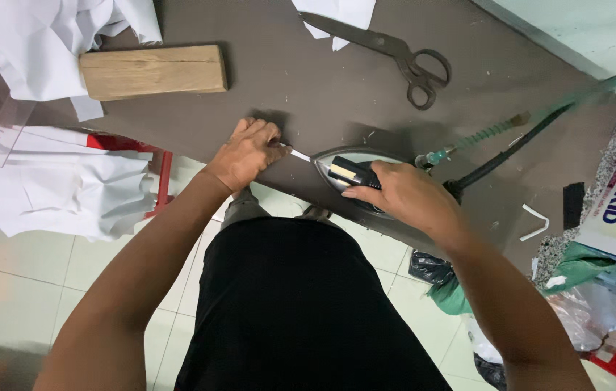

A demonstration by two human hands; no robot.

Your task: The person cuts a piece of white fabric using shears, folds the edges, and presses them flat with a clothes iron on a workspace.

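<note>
**Now pressing a narrow strip at the table edge**

Broadly, the dark grey work table (308,80) is filling the upper view, with crumpled white fabric (40,43) lying at its far left corner. Beside that fabric a pale wooden block (152,71) is sitting flat. Large dark metal scissors (395,54) are lying closed near the far edge, well apart from both hands. At the near edge a silver-soled electric iron with a black handle (355,177) is resting on the table, its tip pointing toward the left hand (246,153). The right hand (409,197) is wrapping closed around the iron's handle. The left hand, fingers curled, is pinching a thin white fabric strip (299,154), which is lying between the two hands, touching the iron's tip.
</note>
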